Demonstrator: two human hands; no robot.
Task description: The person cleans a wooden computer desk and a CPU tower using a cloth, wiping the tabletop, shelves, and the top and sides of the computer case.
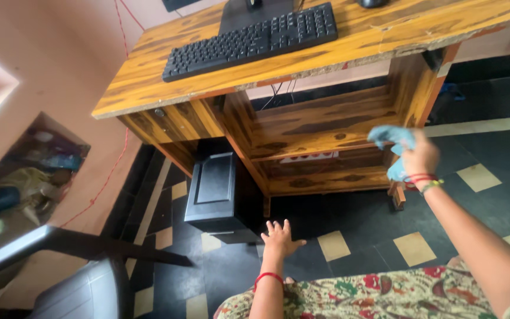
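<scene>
Below the wooden desk [349, 35], the person's two hands reach out toward its lower shelves. Her right hand [420, 156] is raised beside the desk's right leg, closed around a crumpled light-blue cloth [392, 137], which bunches out above and below the fingers; red and green bands sit at that wrist. The cloth hangs just in front of the right end of the desk's lower shelf [320, 127], though whether it touches the wood cannot be told. The left hand [280, 235] is lower, under the desk's front edge, fingers spread open and holding nothing, palm turned down over the dark tiled floor [349, 224]; a red band circles its wrist. Just left of that hand, a black computer tower [216, 192] stands on the floor inside the desk's left bay. On top of the desk lies a black keyboard [252, 40]. Well to the left of the desk, a grey chair [78, 292] shows at the bottom corner. Patterned fabric [379, 295] lies under both forearms.
</scene>
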